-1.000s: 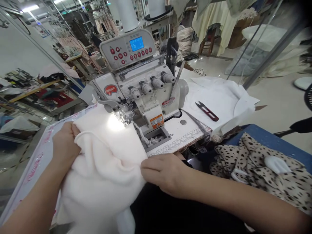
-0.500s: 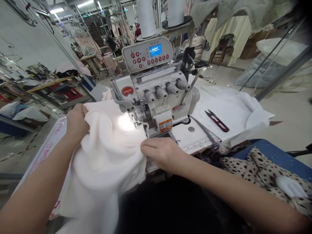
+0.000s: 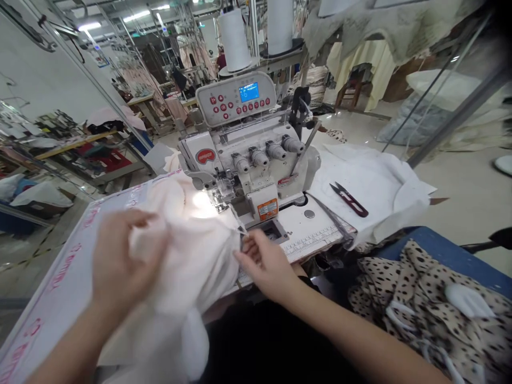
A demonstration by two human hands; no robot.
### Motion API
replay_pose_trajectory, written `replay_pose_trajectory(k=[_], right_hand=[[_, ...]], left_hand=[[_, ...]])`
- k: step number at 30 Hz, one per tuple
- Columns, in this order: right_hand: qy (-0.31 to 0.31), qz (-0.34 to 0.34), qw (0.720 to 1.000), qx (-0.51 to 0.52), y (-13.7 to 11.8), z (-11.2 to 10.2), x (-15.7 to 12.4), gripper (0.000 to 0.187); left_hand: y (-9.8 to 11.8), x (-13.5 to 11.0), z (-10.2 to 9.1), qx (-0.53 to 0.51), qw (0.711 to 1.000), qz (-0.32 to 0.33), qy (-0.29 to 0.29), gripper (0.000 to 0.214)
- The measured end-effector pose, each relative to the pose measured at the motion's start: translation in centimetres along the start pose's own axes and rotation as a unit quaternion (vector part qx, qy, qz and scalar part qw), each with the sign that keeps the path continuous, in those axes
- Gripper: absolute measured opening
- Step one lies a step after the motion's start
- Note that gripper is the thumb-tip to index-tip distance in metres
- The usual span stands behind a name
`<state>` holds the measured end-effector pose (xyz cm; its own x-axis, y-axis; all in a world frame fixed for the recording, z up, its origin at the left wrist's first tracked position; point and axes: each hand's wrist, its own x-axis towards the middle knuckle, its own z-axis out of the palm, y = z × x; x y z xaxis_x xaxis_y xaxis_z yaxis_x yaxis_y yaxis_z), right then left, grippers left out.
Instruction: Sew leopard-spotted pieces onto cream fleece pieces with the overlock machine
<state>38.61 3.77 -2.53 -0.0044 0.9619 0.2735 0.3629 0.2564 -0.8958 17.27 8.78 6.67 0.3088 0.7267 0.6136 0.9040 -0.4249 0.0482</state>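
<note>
A soft, pale pink fleece fabric (image 3: 192, 250) lies bunched on the sewing table, running up to the presser foot of a white overlock sewing machine (image 3: 248, 160). My left hand (image 3: 124, 256), blurred by motion, is shut on a fold of this fabric. My right hand (image 3: 264, 258) rests at the fabric's edge near the needle plate, with its fingers spread apart. The needle area is partly hidden by the fabric. Red-handled thread snips (image 3: 349, 201) lie on a white cloth (image 3: 364, 186) right of the machine, out of reach of either hand's fingers.
A blue table (image 3: 452, 248) on the right holds a heap of spotted fabric (image 3: 424, 304). Thread cones (image 3: 234, 40) stand above the machine. Behind it are racks of garments, with a person (image 3: 220, 60) working far back.
My left hand has moved lower and nearer me, pulling up a fold. My right hand's fingers have spread from lying flat on the fabric. The view has shifted slightly.
</note>
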Motion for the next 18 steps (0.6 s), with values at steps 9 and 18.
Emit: replay_pose_trajectory(k=[9, 18], right_hand=[[-0.137, 0.075, 0.943, 0.294, 0.7, 2.3, -1.8, 0.021], [-0.211, 0.123, 0.888, 0.388, 1.3, 3.2, -2.6, 0.035]], left_hand=[[2.0, -5.7, 1.0, 0.004, 0.978, 0.164, -0.125, 0.022], [4.9, -0.4, -3.1, -0.023, 0.986, 0.029, -0.163, 0.018]])
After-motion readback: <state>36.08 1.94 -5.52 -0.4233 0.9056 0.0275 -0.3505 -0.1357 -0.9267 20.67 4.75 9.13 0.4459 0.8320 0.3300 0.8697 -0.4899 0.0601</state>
